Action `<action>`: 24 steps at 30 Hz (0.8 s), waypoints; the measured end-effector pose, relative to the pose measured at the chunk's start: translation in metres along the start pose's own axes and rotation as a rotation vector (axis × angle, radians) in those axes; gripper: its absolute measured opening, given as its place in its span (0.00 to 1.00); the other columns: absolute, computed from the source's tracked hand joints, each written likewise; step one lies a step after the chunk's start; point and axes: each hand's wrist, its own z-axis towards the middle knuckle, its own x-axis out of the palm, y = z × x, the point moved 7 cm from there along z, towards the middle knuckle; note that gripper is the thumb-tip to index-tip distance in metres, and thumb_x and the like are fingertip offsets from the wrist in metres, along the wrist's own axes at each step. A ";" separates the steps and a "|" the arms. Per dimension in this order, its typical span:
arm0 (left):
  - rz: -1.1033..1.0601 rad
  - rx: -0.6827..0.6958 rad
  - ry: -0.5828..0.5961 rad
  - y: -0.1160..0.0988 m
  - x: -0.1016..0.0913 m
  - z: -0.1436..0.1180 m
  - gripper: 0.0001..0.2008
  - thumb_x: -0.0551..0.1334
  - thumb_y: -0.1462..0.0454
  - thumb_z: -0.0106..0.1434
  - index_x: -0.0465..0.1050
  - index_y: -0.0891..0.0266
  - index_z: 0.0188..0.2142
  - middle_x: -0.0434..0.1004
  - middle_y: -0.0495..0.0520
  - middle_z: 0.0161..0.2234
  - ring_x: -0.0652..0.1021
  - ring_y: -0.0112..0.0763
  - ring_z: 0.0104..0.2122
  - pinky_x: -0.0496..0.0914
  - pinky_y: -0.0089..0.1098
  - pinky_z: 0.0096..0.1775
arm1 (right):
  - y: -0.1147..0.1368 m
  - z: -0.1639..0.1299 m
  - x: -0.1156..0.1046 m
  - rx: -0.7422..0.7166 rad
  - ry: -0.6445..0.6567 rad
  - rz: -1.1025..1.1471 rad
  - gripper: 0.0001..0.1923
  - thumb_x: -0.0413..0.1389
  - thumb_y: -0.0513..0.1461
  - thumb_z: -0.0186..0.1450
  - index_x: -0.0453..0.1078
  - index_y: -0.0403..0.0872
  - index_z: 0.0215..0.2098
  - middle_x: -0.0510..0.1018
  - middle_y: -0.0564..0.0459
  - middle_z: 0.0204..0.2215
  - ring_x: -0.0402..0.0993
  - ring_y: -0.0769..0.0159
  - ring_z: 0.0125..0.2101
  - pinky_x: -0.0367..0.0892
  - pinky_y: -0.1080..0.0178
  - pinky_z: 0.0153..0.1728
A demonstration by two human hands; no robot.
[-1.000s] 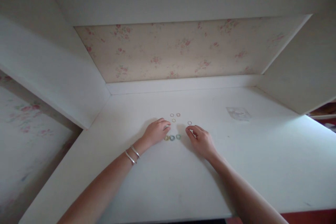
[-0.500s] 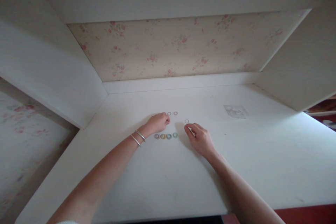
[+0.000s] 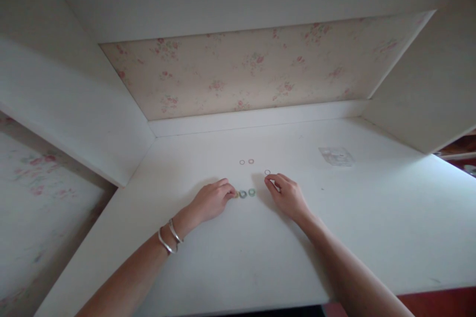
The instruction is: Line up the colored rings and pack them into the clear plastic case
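Here I read no writing; my left hand (image 3: 210, 201) rests curled, fingertips at the row of rings (image 3: 244, 193), my right hand (image 3: 288, 195) loosely curled on the worktop (image 3: 230, 257), holding nothing.

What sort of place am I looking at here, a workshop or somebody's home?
Most likely a home, at a built-in white desk in a room nook. Faded floral wallpaper backs the alcove, white panels flank it, and small coloured rings lie by the left hand and right hand.
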 end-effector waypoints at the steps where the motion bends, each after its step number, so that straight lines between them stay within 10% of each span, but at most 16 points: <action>1: 0.017 0.007 0.001 -0.001 0.001 -0.001 0.12 0.52 0.61 0.66 0.74 0.57 0.36 0.72 0.51 0.33 0.73 0.30 0.32 0.64 0.29 0.35 | -0.001 0.000 -0.001 0.004 -0.010 0.004 0.15 0.45 0.44 0.66 0.72 0.49 0.38 0.76 0.51 0.33 0.69 0.69 0.27 0.62 0.67 0.31; 13: -0.083 -0.002 -0.037 0.008 0.003 0.000 0.12 0.54 0.60 0.65 0.76 0.57 0.34 0.72 0.50 0.30 0.72 0.29 0.31 0.64 0.28 0.34 | -0.015 0.012 -0.003 0.038 -0.058 0.011 0.15 0.47 0.45 0.65 0.72 0.47 0.36 0.75 0.53 0.27 0.68 0.68 0.26 0.61 0.67 0.30; 24: -0.617 -0.393 -0.190 0.069 0.005 -0.016 0.14 0.59 0.56 0.58 0.73 0.65 0.36 0.75 0.51 0.29 0.73 0.29 0.29 0.64 0.27 0.32 | 0.003 0.077 0.037 -0.063 0.288 -0.424 0.17 0.43 0.44 0.67 0.74 0.52 0.38 0.74 0.52 0.36 0.70 0.68 0.34 0.57 0.68 0.32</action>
